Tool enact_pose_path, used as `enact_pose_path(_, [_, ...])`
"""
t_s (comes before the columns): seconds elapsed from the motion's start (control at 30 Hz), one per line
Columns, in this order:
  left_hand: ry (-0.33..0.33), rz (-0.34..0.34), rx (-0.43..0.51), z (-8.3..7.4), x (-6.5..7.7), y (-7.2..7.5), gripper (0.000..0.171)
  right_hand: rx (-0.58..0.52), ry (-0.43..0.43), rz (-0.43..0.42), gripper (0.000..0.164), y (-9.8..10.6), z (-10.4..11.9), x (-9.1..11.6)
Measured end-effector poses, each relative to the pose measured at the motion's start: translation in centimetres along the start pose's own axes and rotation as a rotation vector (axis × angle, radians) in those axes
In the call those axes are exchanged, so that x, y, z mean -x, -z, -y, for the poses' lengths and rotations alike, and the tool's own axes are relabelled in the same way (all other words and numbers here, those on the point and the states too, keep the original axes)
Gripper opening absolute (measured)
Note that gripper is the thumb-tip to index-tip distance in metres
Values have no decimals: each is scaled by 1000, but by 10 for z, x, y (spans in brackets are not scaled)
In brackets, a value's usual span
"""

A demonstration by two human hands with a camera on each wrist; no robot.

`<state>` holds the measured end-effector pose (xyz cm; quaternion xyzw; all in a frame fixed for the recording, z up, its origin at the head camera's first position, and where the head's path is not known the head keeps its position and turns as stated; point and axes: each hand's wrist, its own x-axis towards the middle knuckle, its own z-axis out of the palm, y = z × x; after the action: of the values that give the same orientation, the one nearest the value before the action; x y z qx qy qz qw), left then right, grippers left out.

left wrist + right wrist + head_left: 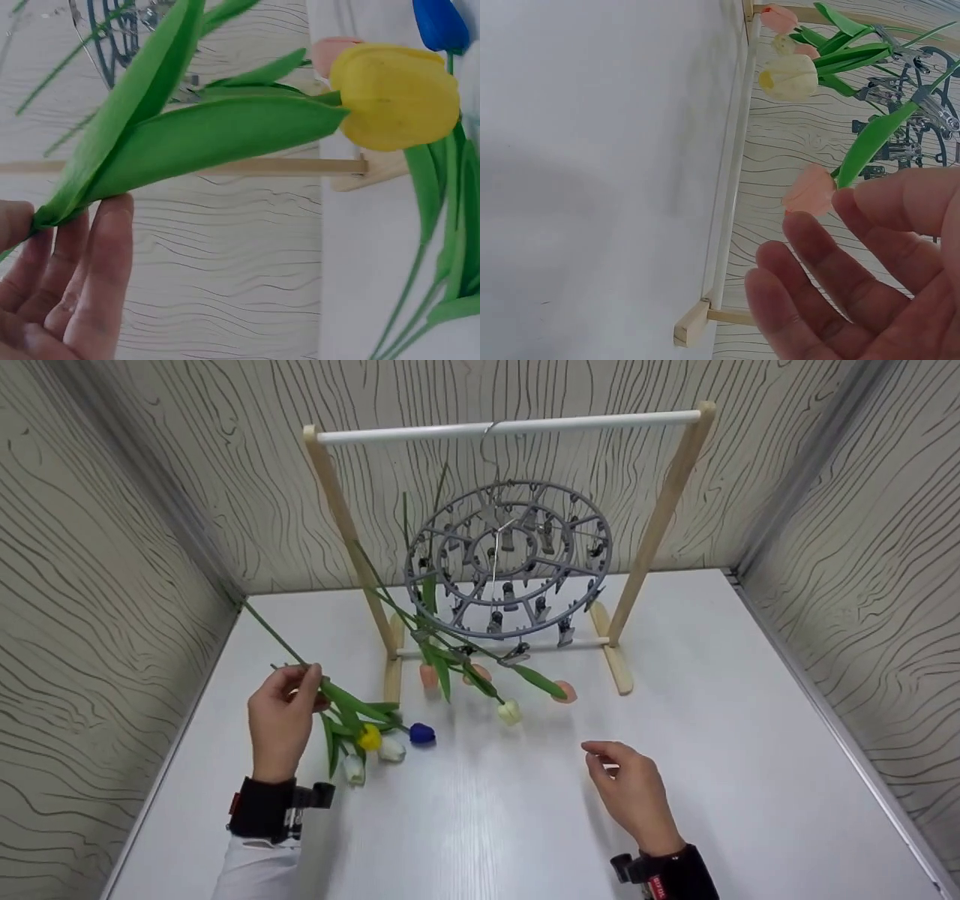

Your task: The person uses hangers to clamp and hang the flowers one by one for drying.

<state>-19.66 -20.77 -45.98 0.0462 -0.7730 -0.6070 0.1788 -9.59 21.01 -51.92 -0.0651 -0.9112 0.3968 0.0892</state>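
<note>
My left hand pinches the stem of a yellow tulip just below its leaves, holding the flower over the left side of the table. Beneath it lie a blue tulip and two white tulips. A round grey clip hanger hangs in the middle, with tulips clipped to its near and left side: pink ones and a cream one, heads down. My right hand hovers over the right front of the table, fingers loosely bent, nothing in them.
The hanger's hook hangs from the white rod of a stand with wooden posts and wooden feet. Several grey clips dangle from the rings. Wood-grain-patterned walls enclose the white table at the back and sides.
</note>
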Motion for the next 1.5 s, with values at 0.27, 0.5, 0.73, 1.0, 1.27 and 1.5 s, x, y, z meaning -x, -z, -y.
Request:
enact_pose_path(0.27, [-114, 64, -26, -22, 45, -18, 12, -42, 88, -89, 16, -2, 10, 2])
enact_pose_path(0.5, [-236, 184, -32, -31, 82, -48, 4, -139, 138, -85, 15, 3, 35, 9])
enact_pose_path(0.73, [-289, 362, -27, -37, 108, -84, 3, -260, 206, -41, 17, 3, 60, 25])
enact_pose_path(1.0, [-297, 506, 11, -47, 127, -111, 14, -299, 149, 102, 21, -2, 71, 32])
enact_pose_path(1.27, [-360, 526, 11, -52, 135, -120, 14, -265, 253, 118, 22, -9, 67, 34])
enact_pose_path(1.5, [-365, 539, 13, -50, 137, -120, 12, -259, 361, 74, 20, -15, 64, 34])
